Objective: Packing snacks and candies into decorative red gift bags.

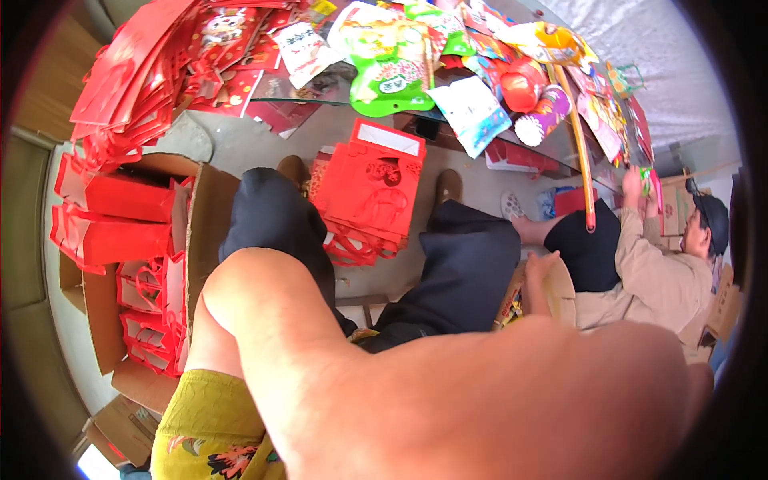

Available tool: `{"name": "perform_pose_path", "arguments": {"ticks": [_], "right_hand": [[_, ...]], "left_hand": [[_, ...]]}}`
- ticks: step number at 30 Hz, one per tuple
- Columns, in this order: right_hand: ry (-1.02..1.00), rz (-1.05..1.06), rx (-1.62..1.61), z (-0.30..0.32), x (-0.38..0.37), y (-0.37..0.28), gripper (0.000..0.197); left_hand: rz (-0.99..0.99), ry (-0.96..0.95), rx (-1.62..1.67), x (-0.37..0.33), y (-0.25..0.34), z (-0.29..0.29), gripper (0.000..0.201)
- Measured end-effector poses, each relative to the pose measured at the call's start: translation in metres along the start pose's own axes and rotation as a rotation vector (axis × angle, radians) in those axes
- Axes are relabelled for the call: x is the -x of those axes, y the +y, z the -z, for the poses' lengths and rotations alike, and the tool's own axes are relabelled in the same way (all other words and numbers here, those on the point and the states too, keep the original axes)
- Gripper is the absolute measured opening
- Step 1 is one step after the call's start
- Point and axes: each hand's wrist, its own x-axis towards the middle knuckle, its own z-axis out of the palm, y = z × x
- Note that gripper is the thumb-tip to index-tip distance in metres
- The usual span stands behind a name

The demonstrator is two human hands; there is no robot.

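Very close to the lens, bare skin spans the lower half, out of focus toward the right. At its left end my left arm [268,300] bends at the elbow above a yellow flowered sleeve [206,412]. The fingers of my left hand are not discernible. Behind the skin, a small hand [542,266] shows by the rim of a cardboard carton [562,292] with small packets inside; I cannot make out whose it is. Between my knees, farther off, lies a stack of red paper gift bags [376,180]. Nothing is visibly held.
Snack packets, including a green pouch [392,72], cover the glass table [336,90] ahead. Red bags [132,68] lie far left; more stand in a cardboard box [204,232] at my left. A co-worker [664,264] sits at right. An orange-red stick [582,152] juts over the table edge.
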Motion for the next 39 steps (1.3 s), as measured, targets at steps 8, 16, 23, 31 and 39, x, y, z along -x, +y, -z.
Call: {"name": "perform_pose_path", "arguments": {"ticks": [8,16,23,31,39], "right_hand": [[0.005,0.000,-0.058,-0.009,-0.011,0.019,0.098],[0.059,0.005,-0.006,-0.007,-0.011,0.016,0.097],[0.016,0.003,0.126,-0.015,-0.025,0.037,0.094],[0.031,0.037,0.141,-0.015,-0.030,0.042,0.092],[0.042,0.029,0.107,-0.016,-0.027,0.040,0.092]], "left_hand": [[0.047,0.011,-0.022,0.000,-0.004,0.000,0.016],[0.054,0.041,-0.008,-0.003,-0.006,-0.002,0.016],[0.073,0.079,-0.009,-0.006,-0.009,-0.004,0.016],[0.088,0.106,0.018,-0.004,-0.012,-0.002,0.016],[0.095,0.120,0.033,-0.006,-0.011,0.004,0.017]]}}
